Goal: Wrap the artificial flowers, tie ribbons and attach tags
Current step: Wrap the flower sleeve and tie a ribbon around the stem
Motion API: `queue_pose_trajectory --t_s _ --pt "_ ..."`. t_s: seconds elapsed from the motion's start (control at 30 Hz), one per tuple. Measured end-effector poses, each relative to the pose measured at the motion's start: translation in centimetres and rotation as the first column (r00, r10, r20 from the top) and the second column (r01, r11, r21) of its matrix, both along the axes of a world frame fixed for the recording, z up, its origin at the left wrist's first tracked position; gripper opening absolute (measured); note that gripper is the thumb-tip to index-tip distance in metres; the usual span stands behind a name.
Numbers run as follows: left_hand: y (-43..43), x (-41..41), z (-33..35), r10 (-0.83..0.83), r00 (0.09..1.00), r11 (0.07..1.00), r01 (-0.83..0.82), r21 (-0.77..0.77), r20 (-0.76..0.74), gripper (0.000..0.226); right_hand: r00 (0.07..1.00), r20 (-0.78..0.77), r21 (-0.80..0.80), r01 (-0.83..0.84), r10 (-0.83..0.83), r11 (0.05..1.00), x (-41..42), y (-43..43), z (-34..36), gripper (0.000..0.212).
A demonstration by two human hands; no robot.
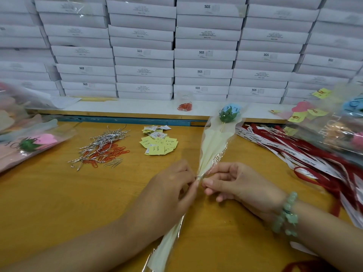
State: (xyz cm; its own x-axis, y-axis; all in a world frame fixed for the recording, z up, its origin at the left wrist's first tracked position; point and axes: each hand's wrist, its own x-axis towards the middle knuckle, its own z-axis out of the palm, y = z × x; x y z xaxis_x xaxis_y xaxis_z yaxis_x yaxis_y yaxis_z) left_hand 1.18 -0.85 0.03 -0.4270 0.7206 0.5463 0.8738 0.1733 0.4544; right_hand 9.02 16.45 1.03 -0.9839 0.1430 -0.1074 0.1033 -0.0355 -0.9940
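View: head camera, the only view.
Location: wrapped flower [213, 142] lies over the wooden table [59, 193], centre right, gathered at a narrow neck.
Long axis: runs from the near lower left to the far upper right.
Pointing: blue bud [229, 112] is away from the person; the open tail of the wrap is toward the person.
Left hand [172, 183]: fingers curled, tips pinching the wire tie [200, 177] from the left of the neck.
Right hand [231, 183]: thumb and forefinger pinching the same tie from the right.
Key relation: the neck sits between both grips, both hands equally near; the twist axis is judged crosswise to the stem.
Supplies: ribbons [294, 154] nearer the right hand; yellow tags [159, 144] beyond the left hand.
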Motion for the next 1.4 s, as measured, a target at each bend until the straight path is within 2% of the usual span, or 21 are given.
queue_pose_trajectory --t_s 0.23,0.37,0.6,0.9,1.03,1.13,1.4 --pt "0.1 -0.1 -0.3 -0.041 0.998 0.996 0.037 0.076 0.051 0.017 0.999 -0.005 0.091 -0.046 0.046 0.995 0.0 -0.1 0.1 0.025" --pt "0.1 -0.3 -0.3 -0.043 0.995 0.994 0.034 0.102 0.088 0.015 0.997 -0.082 0.152 0.026 -0.014 0.988 0.1 -0.8 -0.5 0.006" --pt "0.1 -0.3 -0.3 -0.039 0.995 0.994 0.029 0.107 0.096 0.016 0.989 -0.134 0.2 0.087 -0.06 0.976 0.3 -1.3 -0.6 0.005" --pt "0.0 -0.4 -0.3 -0.007 0.998 0.997 0.003 0.076 0.061 0.018 0.993 -0.112 0.057 0.037 -0.031 0.998 0.5 -1.2 -0.1 0.017" --pt "-0.1 -0.4 -0.3 0.038 0.999 0.998 -0.04 0.046 0.037 0.018 0.995 -0.098 0.093 0.032 -0.022 0.995 0.6 -1.2 -0.1 0.019" --pt "-0.1 -0.3 -0.1 0.055 0.998 0.998 -0.056 0.04 0.026 0.022 0.996 -0.089 0.108 0.042 -0.032 0.993 0.6 -1.1 -0.2 0.012" --pt "-0.2 -0.1 0.2 0.019 1.0 0.998 -0.019 0.061 0.001 0.028 0.996 -0.064 0.108 0.062 -0.055 0.992 0.5 -1.1 0.0 0.006"
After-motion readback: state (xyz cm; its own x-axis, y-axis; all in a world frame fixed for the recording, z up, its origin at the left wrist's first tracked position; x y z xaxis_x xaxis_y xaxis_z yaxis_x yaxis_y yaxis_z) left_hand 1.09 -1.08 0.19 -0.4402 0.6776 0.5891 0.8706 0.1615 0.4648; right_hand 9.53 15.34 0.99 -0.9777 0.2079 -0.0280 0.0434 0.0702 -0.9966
